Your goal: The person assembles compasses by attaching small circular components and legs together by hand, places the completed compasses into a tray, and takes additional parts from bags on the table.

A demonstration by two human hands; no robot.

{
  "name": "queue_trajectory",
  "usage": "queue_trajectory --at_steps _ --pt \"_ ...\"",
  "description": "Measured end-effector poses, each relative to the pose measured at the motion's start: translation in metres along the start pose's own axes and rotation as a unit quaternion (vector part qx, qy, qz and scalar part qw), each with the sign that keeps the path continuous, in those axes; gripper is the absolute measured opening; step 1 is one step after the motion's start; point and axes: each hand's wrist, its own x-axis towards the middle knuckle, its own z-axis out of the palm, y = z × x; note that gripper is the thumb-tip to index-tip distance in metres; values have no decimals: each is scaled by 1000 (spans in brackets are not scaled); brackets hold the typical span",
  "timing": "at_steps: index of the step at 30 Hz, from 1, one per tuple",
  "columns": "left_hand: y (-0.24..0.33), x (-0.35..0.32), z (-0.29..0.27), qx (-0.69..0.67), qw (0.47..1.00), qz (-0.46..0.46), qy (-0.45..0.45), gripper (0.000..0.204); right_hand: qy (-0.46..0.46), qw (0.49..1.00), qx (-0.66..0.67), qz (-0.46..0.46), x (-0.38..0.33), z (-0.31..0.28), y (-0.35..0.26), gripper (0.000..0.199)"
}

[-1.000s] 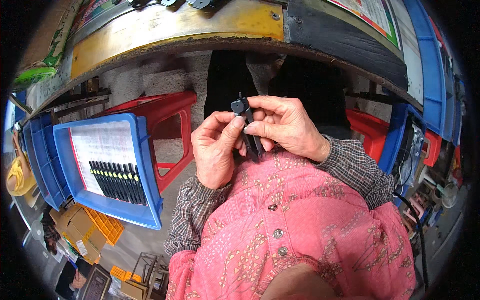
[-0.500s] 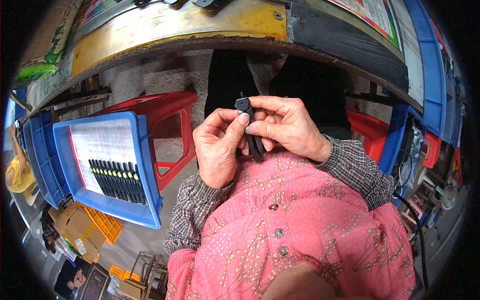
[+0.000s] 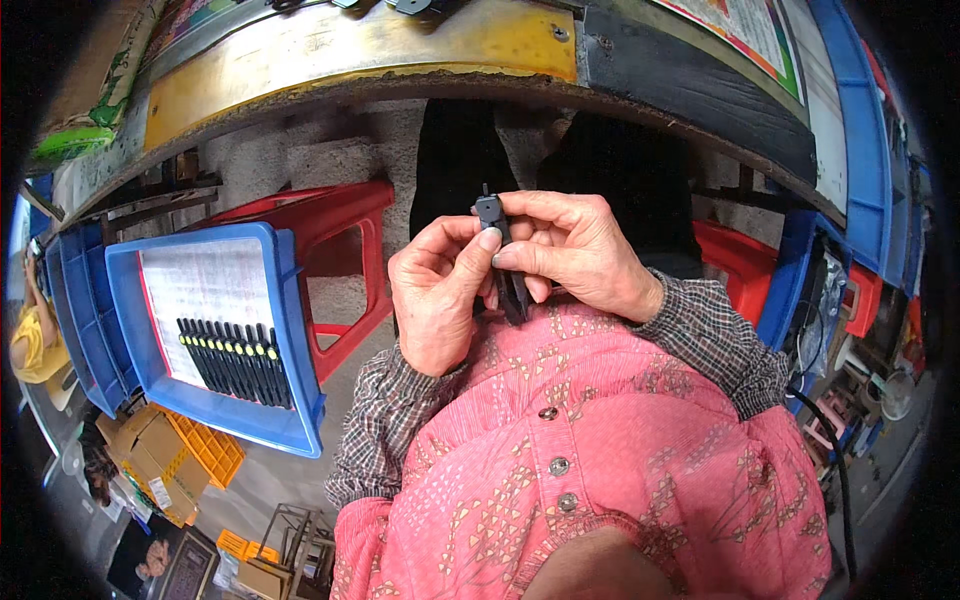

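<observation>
A small black tool (image 3: 513,284) is held upright in front of my body, its blocky head at the top with a thin pin sticking up. Two slim black legs run down from it toward the pink shirt. My left hand (image 3: 437,290) is closed on its left side, the thumb pressed just under the head. From the other side my right hand (image 3: 577,250) pinches it, index finger by the head and thumb on the body. Both hands' fingers cover much of the middle, so its exact kind is hidden.
At left, a blue tray (image 3: 312,400) holds a row of several slim black tools (image 3: 235,360) with yellow-green spots. A red stool (image 3: 375,250) stands beside it. The workbench edge (image 3: 360,60) crosses ahead; more blue trays (image 3: 872,150) are at right. Another person in yellow (image 3: 40,345) is far left.
Both hands and the black tool have shifted very slightly to the right. The grip looks the same.
</observation>
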Motion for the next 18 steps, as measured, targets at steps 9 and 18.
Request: queue_trajectory --at_steps 9,18 --pt "-7 1 -5 -28 999 29 -7 12 14 999 39 -18 1 2 1 33" --pt "-9 0 -8 -105 991 72 -51 13 8 1000 20 -3 -2 -3 -6 37"
